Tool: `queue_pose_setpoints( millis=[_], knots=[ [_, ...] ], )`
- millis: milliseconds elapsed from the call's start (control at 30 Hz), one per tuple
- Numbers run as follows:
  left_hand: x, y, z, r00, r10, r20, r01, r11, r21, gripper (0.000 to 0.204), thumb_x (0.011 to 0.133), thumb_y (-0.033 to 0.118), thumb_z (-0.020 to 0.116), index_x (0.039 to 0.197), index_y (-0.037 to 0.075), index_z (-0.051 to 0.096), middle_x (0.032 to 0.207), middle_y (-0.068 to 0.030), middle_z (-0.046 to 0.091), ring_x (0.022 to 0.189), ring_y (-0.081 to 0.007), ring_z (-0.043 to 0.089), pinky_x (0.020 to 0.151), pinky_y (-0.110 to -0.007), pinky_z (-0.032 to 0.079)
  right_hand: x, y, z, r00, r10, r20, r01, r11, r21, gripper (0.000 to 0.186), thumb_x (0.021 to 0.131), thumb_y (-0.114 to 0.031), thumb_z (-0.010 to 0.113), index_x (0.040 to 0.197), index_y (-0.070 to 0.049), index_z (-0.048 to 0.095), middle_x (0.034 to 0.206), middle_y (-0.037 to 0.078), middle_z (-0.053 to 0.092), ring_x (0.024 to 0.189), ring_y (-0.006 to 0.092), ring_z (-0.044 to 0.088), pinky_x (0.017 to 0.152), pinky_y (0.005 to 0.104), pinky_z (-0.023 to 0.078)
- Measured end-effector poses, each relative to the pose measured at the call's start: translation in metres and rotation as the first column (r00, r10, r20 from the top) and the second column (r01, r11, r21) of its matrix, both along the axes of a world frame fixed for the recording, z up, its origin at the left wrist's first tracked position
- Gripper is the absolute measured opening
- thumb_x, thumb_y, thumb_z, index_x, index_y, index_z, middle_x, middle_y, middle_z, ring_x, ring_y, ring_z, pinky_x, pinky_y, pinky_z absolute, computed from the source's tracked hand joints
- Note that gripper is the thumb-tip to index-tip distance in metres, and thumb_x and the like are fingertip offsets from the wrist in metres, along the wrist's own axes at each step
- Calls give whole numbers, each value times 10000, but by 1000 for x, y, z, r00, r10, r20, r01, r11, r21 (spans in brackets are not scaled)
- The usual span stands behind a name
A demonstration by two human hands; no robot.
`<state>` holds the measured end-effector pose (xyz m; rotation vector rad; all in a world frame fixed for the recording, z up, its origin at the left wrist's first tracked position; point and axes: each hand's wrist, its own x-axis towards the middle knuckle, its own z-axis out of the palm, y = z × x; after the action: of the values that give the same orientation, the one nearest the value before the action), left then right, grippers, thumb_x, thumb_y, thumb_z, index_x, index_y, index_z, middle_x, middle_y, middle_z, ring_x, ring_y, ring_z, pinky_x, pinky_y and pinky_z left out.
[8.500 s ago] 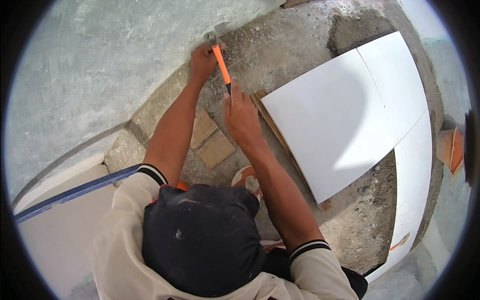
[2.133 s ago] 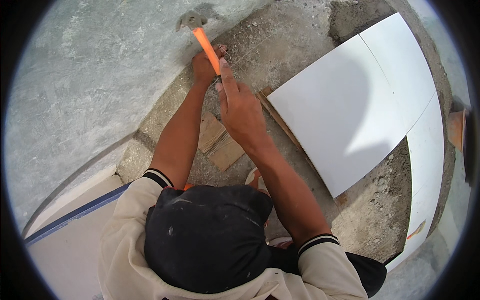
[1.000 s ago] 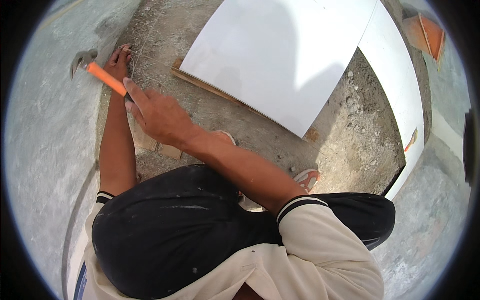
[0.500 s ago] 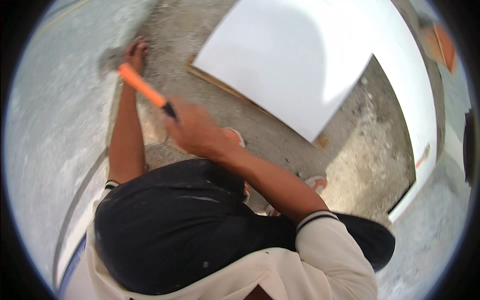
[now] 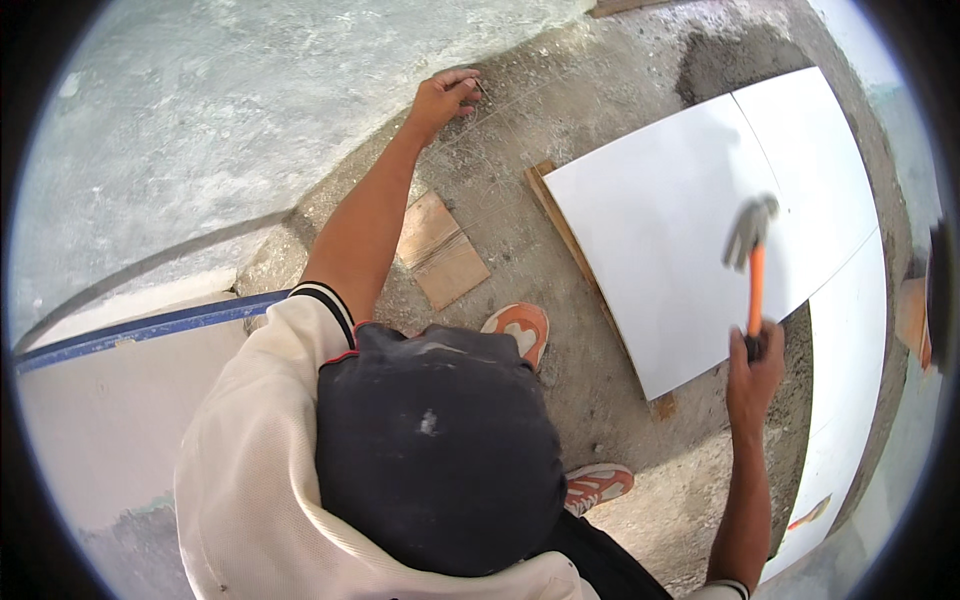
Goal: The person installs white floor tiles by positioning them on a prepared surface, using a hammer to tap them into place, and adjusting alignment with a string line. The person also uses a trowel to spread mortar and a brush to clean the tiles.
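Note:
My right hand (image 5: 756, 370) is closed round the dark grip of a claw hammer (image 5: 756, 285). The hammer has an orange shaft, and its grey head, slightly blurred, hovers over a large white tile (image 5: 650, 240). At the foot of the pale wall, my left hand (image 5: 446, 104) is low over the rough floor with thumb and fingers pinched together. Something thin and dark shows at its fingertips, too small to name. The two hands are far apart.
A wooden strip (image 5: 575, 240) runs along the white tile's left edge. More white tiles (image 5: 845, 330) lie to the right. A square brown board (image 5: 442, 250) is near my left forearm. A blue-edged bar (image 5: 150, 330) lies at left, and dark wet mortar (image 5: 735, 65) at the far right.
My right hand has carried the hammer away from the left hand and wall, over to the right above the tile. My view has shifted left, and my left hand is now pinched.

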<state>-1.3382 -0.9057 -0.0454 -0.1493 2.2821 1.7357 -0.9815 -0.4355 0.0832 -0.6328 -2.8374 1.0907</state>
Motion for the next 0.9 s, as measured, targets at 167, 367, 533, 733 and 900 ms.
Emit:
queue_pose_setpoints(
  millis=[167, 367, 533, 733, 900],
  knots=[
    [5, 7, 2, 997, 56, 44, -56, 998, 2, 378, 1043, 244, 652, 1375, 65, 654, 1326, -63, 666, 1117, -180, 677, 875, -345, 615, 109, 64, -17, 981, -154, 120, 146, 987, 68, 252, 970, -168, 701, 1087, -19, 535, 828, 23, 480, 734, 109, 449, 661, 294, 416],
    [6, 16, -5, 992, 122, -18, -122, 992, -19, 381, 1016, 227, 691, 1351, 46, 668, 1252, -84, 700, 1063, -191, 689, 850, -361, 628, 211, 99, -62, 907, -373, 198, 349, 926, 145, 270, 969, -174, 701, 1093, -1, 535, 865, 56, 546, 773, 150, 510, 712, 311, 462],
    [0, 12, -7, 989, 147, 9, -142, 970, -198, 429, 990, 283, 713, 1344, 43, 676, 1171, -85, 727, 1040, -197, 694, 826, -350, 625, 256, 114, -96, 911, -368, 188, 339, 926, 166, 282, 977, -190, 702, 1113, 3, 549, 876, 76, 590, 768, 170, 541, 708, 319, 483],
    [22, 25, 10, 908, -38, -418, -154, 896, -416, 467, 970, 318, 729, 1337, 32, 688, 1185, -121, 755, 1070, -184, 697, 933, -329, 530, 260, 129, -109, 905, -341, 254, 267, 920, 285, 303, 963, -216, 717, 1145, -22, 573, 963, 175, 694, 863, 319, 695, 771, 409, 541],
    [68, 57, 36, 843, -107, -527, -149, 895, -421, 421, 1004, 281, 693, 1346, 37, 682, 1223, -118, 743, 1108, -193, 691, 970, -334, 528, 246, 129, -115, 950, -246, 193, 176, 931, 320, 275, 934, -152, 731, 1124, -23, 581, 993, 184, 659, 911, 384, 670, 777, 436, 533]
  ],
)
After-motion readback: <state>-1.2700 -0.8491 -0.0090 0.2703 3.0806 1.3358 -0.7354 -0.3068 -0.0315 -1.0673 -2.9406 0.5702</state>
